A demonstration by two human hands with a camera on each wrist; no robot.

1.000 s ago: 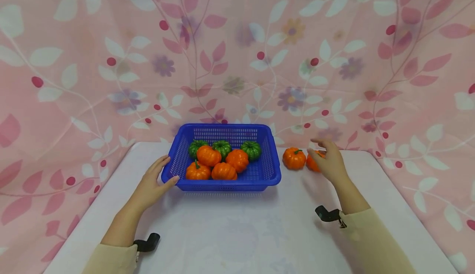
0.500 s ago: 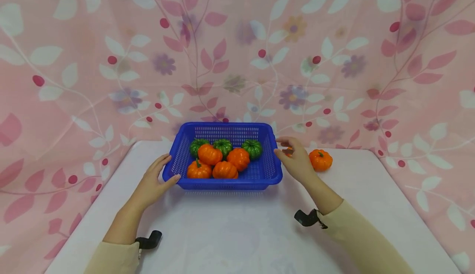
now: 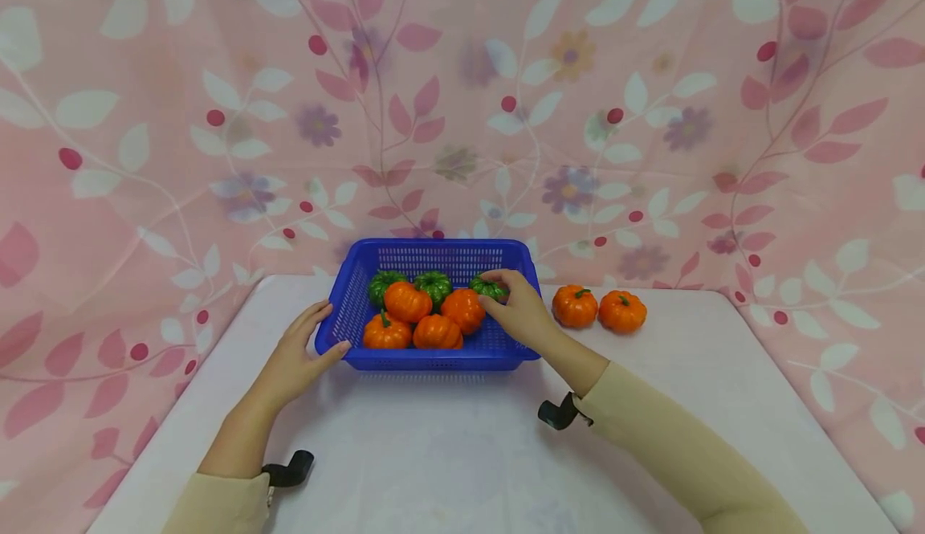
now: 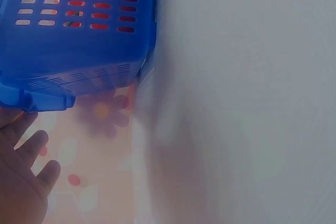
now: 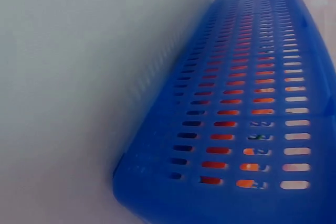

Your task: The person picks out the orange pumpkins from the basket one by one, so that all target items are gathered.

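Observation:
A blue basket (image 3: pixel 433 361) holds several small pumpkins, some orange and some green. My left hand (image 3: pixel 292 365) rests at its left end, thumb by the front corner and fingers along the side. In the left wrist view the fingers (image 4: pixel 37 142) are spread beside the basket's rim. My right hand (image 3: pixel 523 309) reaches over the basket's right side, its thumb and fingers around the right-hand green pumpkin (image 3: pixel 487 286). The thumb overlaps the neighbouring orange pumpkin (image 3: pixel 462 311). The right wrist view shows the basket's slotted wall (image 5: pixel 241 93) and hides the right hand's fingers.
Two orange pumpkins, one nearer the basket (image 3: pixel 574 307) and one farther right (image 3: pixel 622 312), sit on the white-covered table (image 3: pixel 448 446). Behind the table hangs a pink floral curtain (image 3: pixel 462 116).
My right hand has moved left, from over the two loose orange pumpkins, past the basket's right rim, to the green pumpkin inside. The left hand stays at the basket's left end.

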